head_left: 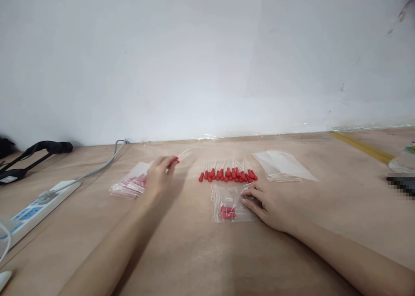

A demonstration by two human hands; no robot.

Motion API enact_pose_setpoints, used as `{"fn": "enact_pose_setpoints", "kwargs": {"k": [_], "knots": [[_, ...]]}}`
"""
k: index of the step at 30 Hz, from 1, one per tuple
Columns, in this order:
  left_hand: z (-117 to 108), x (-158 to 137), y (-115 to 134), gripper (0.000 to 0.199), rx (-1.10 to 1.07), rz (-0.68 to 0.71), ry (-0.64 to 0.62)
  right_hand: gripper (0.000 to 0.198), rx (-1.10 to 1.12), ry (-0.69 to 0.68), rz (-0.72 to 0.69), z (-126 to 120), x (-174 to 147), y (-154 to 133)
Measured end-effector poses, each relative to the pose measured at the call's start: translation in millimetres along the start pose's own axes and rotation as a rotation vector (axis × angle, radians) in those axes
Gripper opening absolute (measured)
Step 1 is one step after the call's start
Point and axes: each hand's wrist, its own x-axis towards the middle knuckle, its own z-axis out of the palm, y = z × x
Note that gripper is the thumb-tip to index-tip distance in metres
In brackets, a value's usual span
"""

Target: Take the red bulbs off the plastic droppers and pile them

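Observation:
My left hand (160, 175) is raised above the table on the left, its fingers pinched round droppers (174, 161) with red bulbs; their clear tubes point up and right. How many it holds I cannot tell. My right hand (270, 205) rests on the right side of a clear zip bag (240, 211), fingers stretched out and slightly apart. Inside that bag lie red rubber pieces (228, 212). Just behind it, a row of several red-bulbed droppers (228, 174) lies with tubes pointing toward the wall. Beside my left hand is a pile of bags (129, 184) with red contents, partly hidden.
A stack of flat, clear bags (282, 166) lies at the back right. On the left are a white power strip (48, 205) with a grey cable (102, 168) and a black strap-like object (35, 153). A yellow strip (361, 146) and a dark object (402, 185) lie far right.

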Motion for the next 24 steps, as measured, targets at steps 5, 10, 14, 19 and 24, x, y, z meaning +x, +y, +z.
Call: {"fn": "enact_pose_setpoints", "kwargs": {"k": [5, 10, 14, 19, 24], "knots": [[48, -17, 7, 0.023, 0.131, 0.196, -0.153, 0.019, -0.044, 0.0, -0.004, -3, 0, -3], [52, -21, 21, 0.025, 0.278, 0.316, -0.209, 0.021, -0.06, 0.021, -0.009, -4, 0, -5], [44, -22, 34, 0.027, 0.116, 0.222, -0.222, 0.022, -0.04, 0.028, -0.019, -2, 0, -3], [34, -28, 37, 0.042, -0.067, 0.079, -0.278, 0.02, -0.03, 0.006, -0.015, 0, 0, 0], [35, -29, 34, 0.037, -0.173, 0.078, -0.345, 0.02, -0.033, 0.001, -0.011, 0, 0, 1]]}}
